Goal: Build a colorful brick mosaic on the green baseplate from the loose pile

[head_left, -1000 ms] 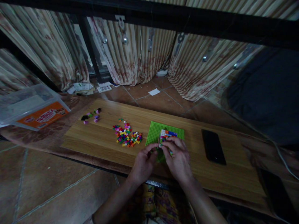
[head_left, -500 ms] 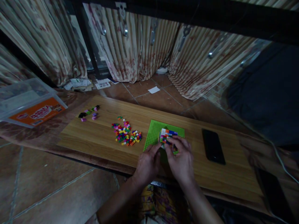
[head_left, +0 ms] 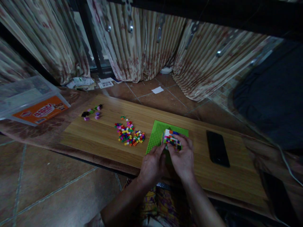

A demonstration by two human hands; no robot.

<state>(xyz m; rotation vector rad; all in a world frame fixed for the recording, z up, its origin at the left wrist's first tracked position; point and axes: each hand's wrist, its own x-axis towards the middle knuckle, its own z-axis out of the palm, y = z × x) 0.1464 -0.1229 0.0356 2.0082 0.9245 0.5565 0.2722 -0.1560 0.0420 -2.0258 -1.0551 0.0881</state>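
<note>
A small block built of many-coloured toy bricks (head_left: 169, 133), with white bricks along its far left side, stands on a green studded baseplate (head_left: 154, 134). My left hand (head_left: 151, 163) is closed at the block's near left corner, its thumb and index finger pressed against it. From the near right side, my right hand (head_left: 184, 155) curls over the block, fingers on its right part and thumb close to my left fingertips. My hands cover the block's near and right parts. Whether a loose brick sits between the fingertips, I cannot tell.
Loose coloured bricks (head_left: 126, 136) lie in a pile left of the baseplate. Pink, black and green pieces (head_left: 91, 111) lie farther left. A black phone (head_left: 218, 148) rests to the right on the wooden board (head_left: 106, 151). A clear plastic box (head_left: 44, 110) stands at far left.
My right hand has shifted slightly, its thumb moving nearer my left fingertips. Both hands stay on the block. The whole view has shifted a little.
</note>
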